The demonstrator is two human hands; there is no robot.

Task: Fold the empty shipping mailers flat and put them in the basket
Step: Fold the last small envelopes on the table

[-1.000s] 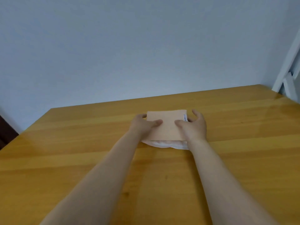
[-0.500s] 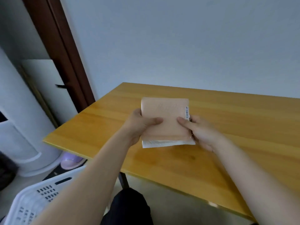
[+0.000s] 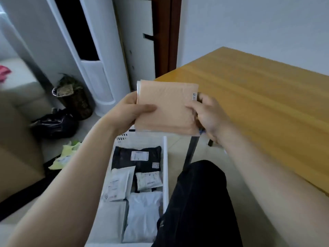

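Above the twelve-o'clock end of the basket, just off the table corner, the folded tan mailer hangs between both hands. Released from up there, it would likely spring open along its fold, or clip the rim and slide to the floor at nine o'clock. The stored mailers leave little flat room. The left hand grips its nine-o'clock edge, thumb across the face. The right hand pinches the three-o'clock edge, thumb in front.
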